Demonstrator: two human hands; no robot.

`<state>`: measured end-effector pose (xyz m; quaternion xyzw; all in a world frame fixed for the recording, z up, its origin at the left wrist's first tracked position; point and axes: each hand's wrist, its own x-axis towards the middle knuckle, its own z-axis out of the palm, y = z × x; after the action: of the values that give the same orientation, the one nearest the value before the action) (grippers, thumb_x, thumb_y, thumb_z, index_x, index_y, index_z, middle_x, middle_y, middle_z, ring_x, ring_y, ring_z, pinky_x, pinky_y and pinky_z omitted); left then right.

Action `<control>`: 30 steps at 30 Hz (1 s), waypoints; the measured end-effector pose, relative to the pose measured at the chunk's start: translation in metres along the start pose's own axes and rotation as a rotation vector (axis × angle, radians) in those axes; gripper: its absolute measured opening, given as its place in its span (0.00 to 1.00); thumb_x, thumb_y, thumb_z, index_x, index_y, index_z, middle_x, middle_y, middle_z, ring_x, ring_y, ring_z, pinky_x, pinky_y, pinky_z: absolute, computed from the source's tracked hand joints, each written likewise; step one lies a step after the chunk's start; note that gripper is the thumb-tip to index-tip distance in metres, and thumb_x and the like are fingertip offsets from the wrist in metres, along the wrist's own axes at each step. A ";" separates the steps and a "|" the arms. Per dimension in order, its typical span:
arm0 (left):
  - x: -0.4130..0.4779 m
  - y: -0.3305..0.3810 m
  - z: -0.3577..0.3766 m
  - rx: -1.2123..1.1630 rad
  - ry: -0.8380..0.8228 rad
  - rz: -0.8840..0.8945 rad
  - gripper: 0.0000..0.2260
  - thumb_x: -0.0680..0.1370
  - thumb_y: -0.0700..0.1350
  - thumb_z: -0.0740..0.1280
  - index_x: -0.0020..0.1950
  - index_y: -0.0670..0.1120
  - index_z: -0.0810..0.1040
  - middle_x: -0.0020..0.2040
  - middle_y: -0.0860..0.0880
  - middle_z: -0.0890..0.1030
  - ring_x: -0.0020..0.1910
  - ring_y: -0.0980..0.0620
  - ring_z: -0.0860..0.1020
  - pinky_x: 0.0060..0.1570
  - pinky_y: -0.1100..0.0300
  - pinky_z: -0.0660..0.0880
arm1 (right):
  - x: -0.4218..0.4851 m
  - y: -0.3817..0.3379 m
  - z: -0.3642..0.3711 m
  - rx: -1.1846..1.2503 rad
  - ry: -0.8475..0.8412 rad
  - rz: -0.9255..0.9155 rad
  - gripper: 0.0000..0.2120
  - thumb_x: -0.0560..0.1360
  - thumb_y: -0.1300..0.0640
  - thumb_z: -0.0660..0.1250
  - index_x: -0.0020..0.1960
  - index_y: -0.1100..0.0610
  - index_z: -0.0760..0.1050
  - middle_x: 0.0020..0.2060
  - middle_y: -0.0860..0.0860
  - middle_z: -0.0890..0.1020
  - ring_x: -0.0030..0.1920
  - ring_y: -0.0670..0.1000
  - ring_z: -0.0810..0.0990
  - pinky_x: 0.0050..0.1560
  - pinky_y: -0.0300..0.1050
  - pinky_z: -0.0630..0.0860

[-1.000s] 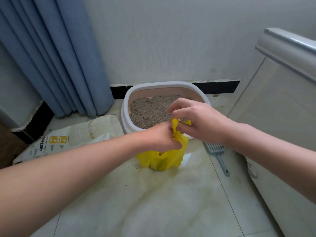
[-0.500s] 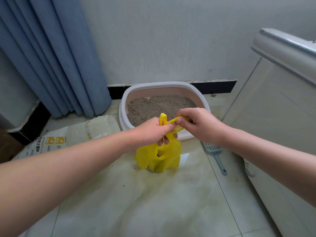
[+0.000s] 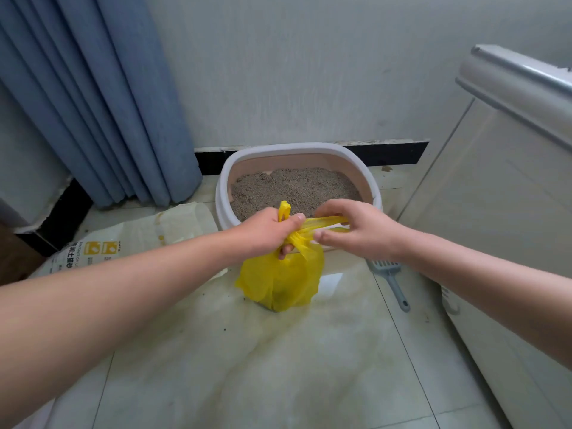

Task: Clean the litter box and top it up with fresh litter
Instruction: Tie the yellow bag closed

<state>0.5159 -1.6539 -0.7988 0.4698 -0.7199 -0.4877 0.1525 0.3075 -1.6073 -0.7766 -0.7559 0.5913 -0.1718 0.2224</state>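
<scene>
A small yellow plastic bag (image 3: 280,283) stands on the tiled floor just in front of the litter box (image 3: 297,149), a white-rimmed pink tub holding grey litter (image 3: 294,188). My left hand (image 3: 267,232) is closed around the bag's neck, and one handle end sticks up above the fist. My right hand (image 3: 356,227) pinches the other handle, stretched out sideways to the right. A grey litter scoop (image 3: 390,275) lies on the floor beside the box, partly under my right wrist. A white litter sack (image 3: 130,239) lies flat to the left.
Blue curtains (image 3: 93,97) hang at the back left. A white cabinet or appliance (image 3: 507,187) fills the right side, close to the scoop. A grey wall with a black skirting runs behind the box. Small specks of litter dot the pale tiles.
My hands have moved apart. The bag's handles, bunched between both hands before, are now pulled taut, one upward from my left fist, one to the right.
</scene>
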 end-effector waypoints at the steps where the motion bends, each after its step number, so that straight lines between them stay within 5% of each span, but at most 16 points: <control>1: 0.000 0.003 0.003 -0.023 -0.003 -0.020 0.24 0.85 0.56 0.58 0.34 0.44 0.77 0.26 0.49 0.78 0.27 0.51 0.76 0.39 0.59 0.75 | 0.000 -0.007 0.004 -0.014 0.012 -0.035 0.23 0.71 0.38 0.70 0.61 0.49 0.77 0.53 0.44 0.82 0.53 0.45 0.79 0.54 0.44 0.75; 5: -0.001 0.014 0.011 -0.078 -0.004 -0.099 0.23 0.84 0.57 0.59 0.35 0.46 0.79 0.29 0.47 0.82 0.28 0.51 0.79 0.38 0.60 0.77 | 0.010 -0.023 0.029 -0.106 0.054 -0.104 0.23 0.66 0.36 0.67 0.55 0.49 0.74 0.46 0.46 0.78 0.48 0.48 0.76 0.47 0.46 0.73; 10: -0.006 0.012 0.019 -0.160 -0.082 -0.099 0.19 0.84 0.52 0.58 0.40 0.45 0.80 0.35 0.46 0.83 0.33 0.48 0.77 0.41 0.58 0.76 | 0.016 -0.021 0.039 -0.132 0.043 -0.055 0.06 0.73 0.53 0.66 0.46 0.53 0.71 0.43 0.50 0.74 0.44 0.52 0.74 0.47 0.50 0.72; 13: -0.009 0.009 0.018 -0.168 -0.098 -0.073 0.18 0.84 0.53 0.60 0.40 0.46 0.80 0.35 0.47 0.83 0.33 0.47 0.77 0.41 0.58 0.76 | 0.014 -0.020 0.037 -0.164 0.056 -0.087 0.04 0.74 0.54 0.64 0.44 0.52 0.70 0.40 0.47 0.76 0.43 0.52 0.74 0.42 0.47 0.69; 19: -0.007 0.002 0.014 -0.194 0.040 0.011 0.09 0.79 0.48 0.68 0.44 0.47 0.73 0.33 0.48 0.81 0.32 0.49 0.79 0.39 0.56 0.75 | 0.012 -0.002 0.033 0.023 0.063 0.063 0.19 0.83 0.47 0.57 0.40 0.60 0.71 0.30 0.49 0.74 0.33 0.51 0.71 0.35 0.50 0.66; 24: -0.008 -0.009 0.012 0.219 0.082 0.316 0.08 0.66 0.46 0.67 0.37 0.50 0.67 0.33 0.53 0.72 0.33 0.51 0.70 0.35 0.55 0.68 | 0.021 0.013 0.029 0.237 0.154 0.225 0.22 0.83 0.46 0.56 0.35 0.58 0.69 0.29 0.49 0.67 0.30 0.47 0.65 0.33 0.45 0.61; 27: -0.009 -0.017 0.013 0.578 0.135 0.473 0.06 0.68 0.43 0.66 0.40 0.53 0.73 0.39 0.53 0.74 0.39 0.48 0.74 0.42 0.54 0.69 | 0.026 0.018 0.026 0.368 0.167 0.326 0.24 0.81 0.45 0.57 0.44 0.63 0.80 0.34 0.53 0.77 0.35 0.50 0.73 0.37 0.50 0.71; 30: -0.007 -0.030 0.016 0.833 0.251 0.597 0.14 0.68 0.41 0.64 0.48 0.53 0.83 0.42 0.50 0.76 0.41 0.45 0.77 0.42 0.56 0.63 | 0.026 0.017 0.030 0.406 0.144 0.376 0.17 0.78 0.50 0.63 0.45 0.62 0.82 0.32 0.53 0.75 0.34 0.50 0.71 0.35 0.45 0.66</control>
<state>0.5244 -1.6419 -0.8301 0.3198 -0.9314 -0.0356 0.1704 0.3151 -1.6324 -0.8111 -0.5588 0.6889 -0.2955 0.3547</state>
